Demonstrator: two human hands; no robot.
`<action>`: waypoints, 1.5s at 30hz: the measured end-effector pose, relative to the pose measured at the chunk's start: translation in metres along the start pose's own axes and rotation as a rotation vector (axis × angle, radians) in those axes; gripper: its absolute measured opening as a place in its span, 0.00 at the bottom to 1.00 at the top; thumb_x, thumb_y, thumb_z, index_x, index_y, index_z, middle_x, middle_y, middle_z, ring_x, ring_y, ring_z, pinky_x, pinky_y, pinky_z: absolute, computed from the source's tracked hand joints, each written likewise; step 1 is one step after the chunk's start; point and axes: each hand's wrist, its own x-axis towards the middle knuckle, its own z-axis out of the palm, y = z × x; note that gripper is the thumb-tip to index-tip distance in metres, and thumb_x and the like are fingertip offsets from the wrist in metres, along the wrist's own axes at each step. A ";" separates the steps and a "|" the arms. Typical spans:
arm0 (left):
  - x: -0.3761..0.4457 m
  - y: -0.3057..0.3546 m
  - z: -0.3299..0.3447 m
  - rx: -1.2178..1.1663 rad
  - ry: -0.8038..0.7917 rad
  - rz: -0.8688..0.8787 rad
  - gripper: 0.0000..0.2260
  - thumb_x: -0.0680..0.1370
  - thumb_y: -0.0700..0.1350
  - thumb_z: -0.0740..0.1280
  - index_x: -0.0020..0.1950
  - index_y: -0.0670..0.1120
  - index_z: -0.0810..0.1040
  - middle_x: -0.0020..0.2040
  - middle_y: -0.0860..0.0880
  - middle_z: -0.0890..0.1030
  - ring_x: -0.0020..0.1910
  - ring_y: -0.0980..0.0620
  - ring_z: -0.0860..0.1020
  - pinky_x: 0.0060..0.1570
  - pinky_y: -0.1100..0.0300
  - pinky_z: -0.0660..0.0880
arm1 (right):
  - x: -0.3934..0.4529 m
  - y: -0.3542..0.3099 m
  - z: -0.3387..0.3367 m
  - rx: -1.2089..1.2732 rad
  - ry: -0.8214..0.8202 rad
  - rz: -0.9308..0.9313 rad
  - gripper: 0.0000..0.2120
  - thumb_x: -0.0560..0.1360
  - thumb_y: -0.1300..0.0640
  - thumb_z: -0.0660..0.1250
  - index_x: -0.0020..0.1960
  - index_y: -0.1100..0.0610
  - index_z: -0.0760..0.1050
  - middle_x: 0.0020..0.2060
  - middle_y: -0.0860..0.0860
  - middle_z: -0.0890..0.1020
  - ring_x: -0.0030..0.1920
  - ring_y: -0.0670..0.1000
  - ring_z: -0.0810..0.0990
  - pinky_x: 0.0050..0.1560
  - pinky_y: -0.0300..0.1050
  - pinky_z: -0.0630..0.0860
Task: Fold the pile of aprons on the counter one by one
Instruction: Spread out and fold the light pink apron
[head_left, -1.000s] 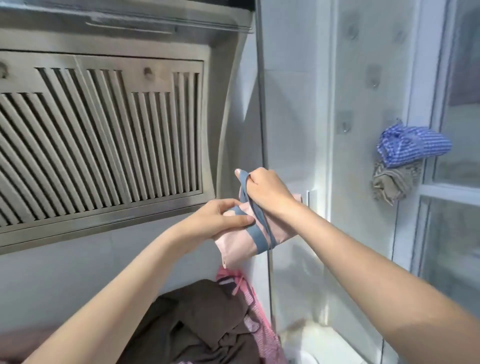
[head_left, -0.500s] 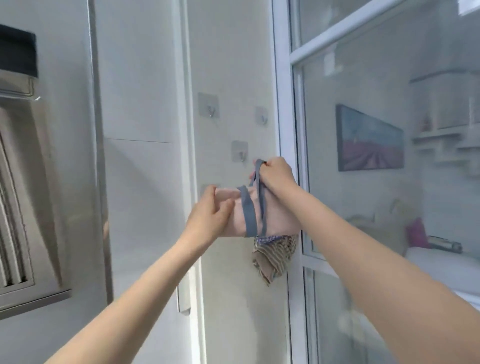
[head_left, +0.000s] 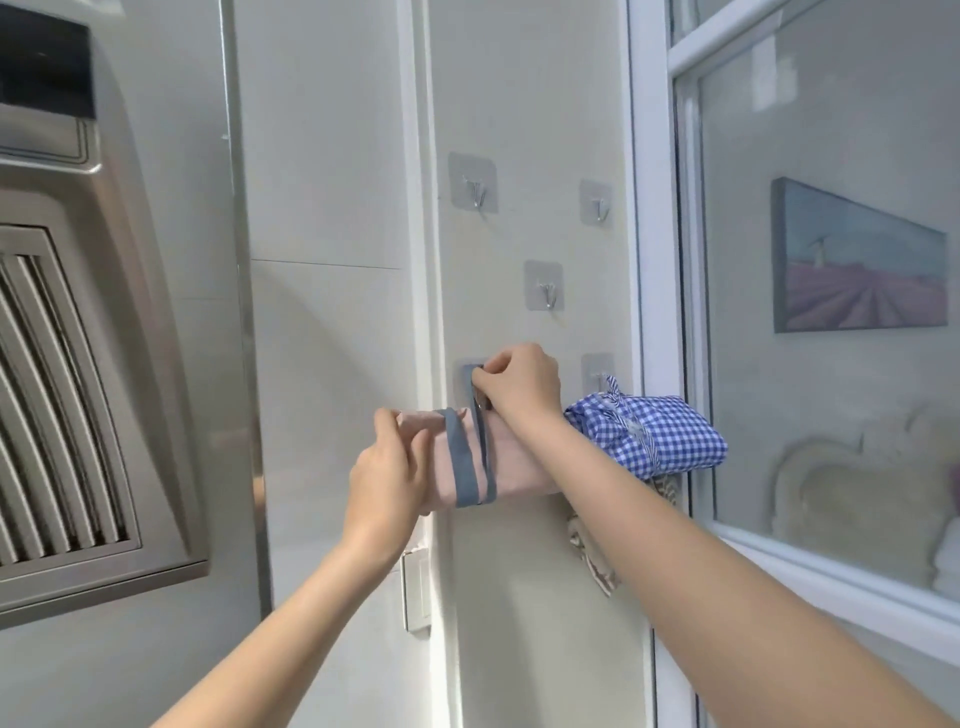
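**Risk: strap loop missing the hook, bundle dropping**

Right hand (head_left: 519, 387) pinching blue-grey fabric strap (head_left: 477, 410) up against clear adhesive wall hook (head_left: 470, 371); left hand (head_left: 389, 467) gripping end of folded pale-pink apron bundle (head_left: 511, 454), taking its weight. Hook tip hidden behind fingers, so cannot tell whether loop is seated. Letting go early likely means a fall and the fold coming undone. Adhesive pad peeling under load also possible. Bundle close beside blue-and-white gingham folded apron (head_left: 649, 434) hanging off next hook; a nudge could knock it.

Look: compact rectangular roll, pink cotton, strap wrapped twice around the middle, held mid-air at the wall.
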 end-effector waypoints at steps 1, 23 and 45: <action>-0.001 -0.005 -0.001 0.009 -0.006 -0.010 0.04 0.81 0.43 0.57 0.48 0.43 0.63 0.39 0.49 0.77 0.39 0.43 0.75 0.36 0.47 0.75 | -0.003 0.002 0.003 -0.028 0.004 -0.023 0.07 0.69 0.62 0.65 0.33 0.59 0.76 0.28 0.55 0.75 0.34 0.55 0.72 0.36 0.43 0.68; -0.019 -0.016 -0.003 0.319 -0.371 0.003 0.08 0.79 0.46 0.59 0.51 0.43 0.63 0.44 0.47 0.72 0.44 0.44 0.70 0.39 0.56 0.62 | -0.068 0.054 0.009 -0.452 -0.260 -0.054 0.13 0.76 0.60 0.59 0.60 0.62 0.68 0.57 0.58 0.77 0.61 0.60 0.71 0.58 0.52 0.70; -0.042 -0.066 -0.040 -0.382 -0.452 -0.189 0.18 0.73 0.42 0.70 0.60 0.52 0.70 0.59 0.54 0.75 0.58 0.58 0.75 0.54 0.60 0.76 | -0.084 0.046 0.009 -0.332 -0.474 -0.022 0.23 0.73 0.55 0.65 0.66 0.56 0.64 0.65 0.58 0.60 0.66 0.62 0.61 0.64 0.49 0.64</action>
